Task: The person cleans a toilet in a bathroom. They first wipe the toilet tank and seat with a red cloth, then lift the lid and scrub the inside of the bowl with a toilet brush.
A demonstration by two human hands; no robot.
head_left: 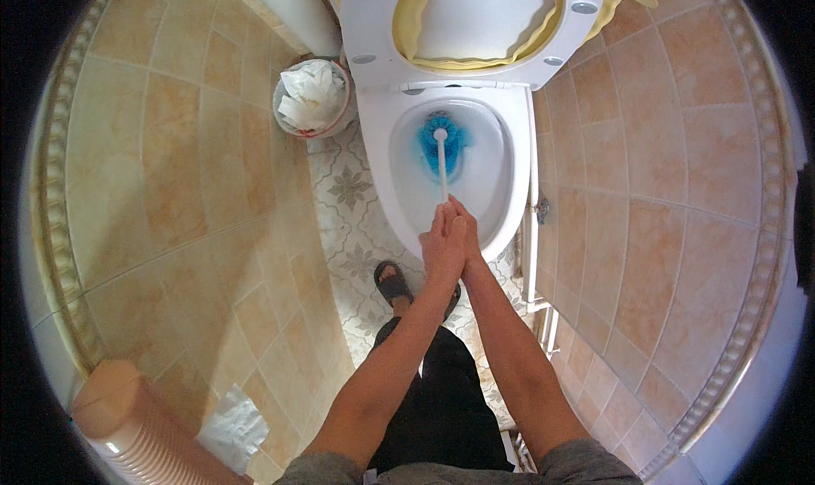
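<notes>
Both of my hands are wrapped around the white handle of a toilet brush point(442, 167). My left hand point(444, 246) and my right hand point(470, 230) press together over the front of the toilet bowl point(487, 186). The brush's round white head end sits among blue bristles or blue liquid in the bowl; I cannot tell where one ends and the other begins. Blue colour spreads around it on the white ceramic. Behind the bowl the raised toilet seat point(375, 33) wears a yellow, wavy-edged cover point(417, 14).
Left of the toilet stands a waste bin point(348, 103) heaped with crumpled white paper point(312, 93). White pipes point(530, 256) run down the right side. A pinkish ribbed holder point(140, 428) with a hanging sheet of tissue point(235, 429) is at lower left. Tiled walls point(172, 147) close in on both sides.
</notes>
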